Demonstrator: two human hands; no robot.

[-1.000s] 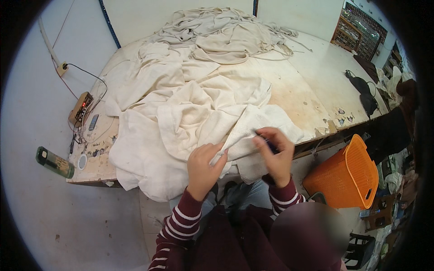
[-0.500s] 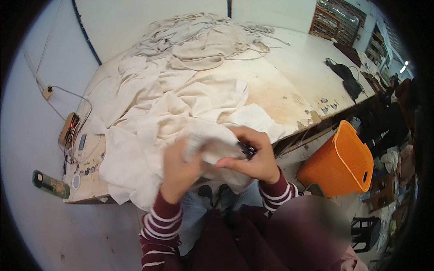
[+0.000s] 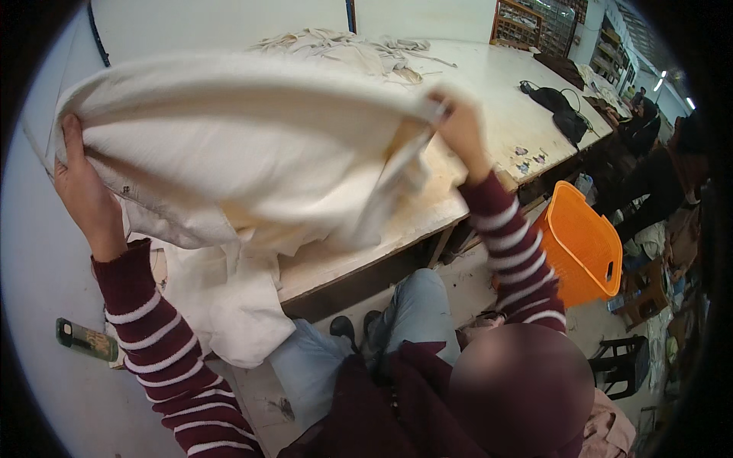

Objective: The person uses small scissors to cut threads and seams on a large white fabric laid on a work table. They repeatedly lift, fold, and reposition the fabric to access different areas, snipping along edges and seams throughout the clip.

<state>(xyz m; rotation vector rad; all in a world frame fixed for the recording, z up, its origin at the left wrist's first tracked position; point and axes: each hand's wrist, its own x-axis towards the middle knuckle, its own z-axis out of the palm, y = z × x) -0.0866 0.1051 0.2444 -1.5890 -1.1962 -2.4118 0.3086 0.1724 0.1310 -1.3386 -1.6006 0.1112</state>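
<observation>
A large cream cloth [image 3: 259, 145] is stretched out in the air above the table, smeared by motion. My left hand [image 3: 88, 187] grips its left edge, thumb over the fabric. At the far end, my right hand [image 3: 464, 133] is closed on the cloth's right corner and is blurred. Whether a small dark tool is still in the right hand cannot be made out. More cream fabric [image 3: 237, 313] hangs over the table's front edge below the lifted cloth. Both arms are spread wide.
Greyish-cream garments [image 3: 336, 49] lie heaped at the back of the pale worktable [image 3: 481, 84]. Black cloth with a cord [image 3: 561, 111] lies at its right. An orange basket [image 3: 580, 244], a dark stool [image 3: 622, 365] and other people stand to the right. A green bottle [image 3: 86, 340] is at left.
My hands have moved from close together near the table's front to far apart and higher, spreading the cloth between them. The dark tool seen in my right hand no longer shows clearly.
</observation>
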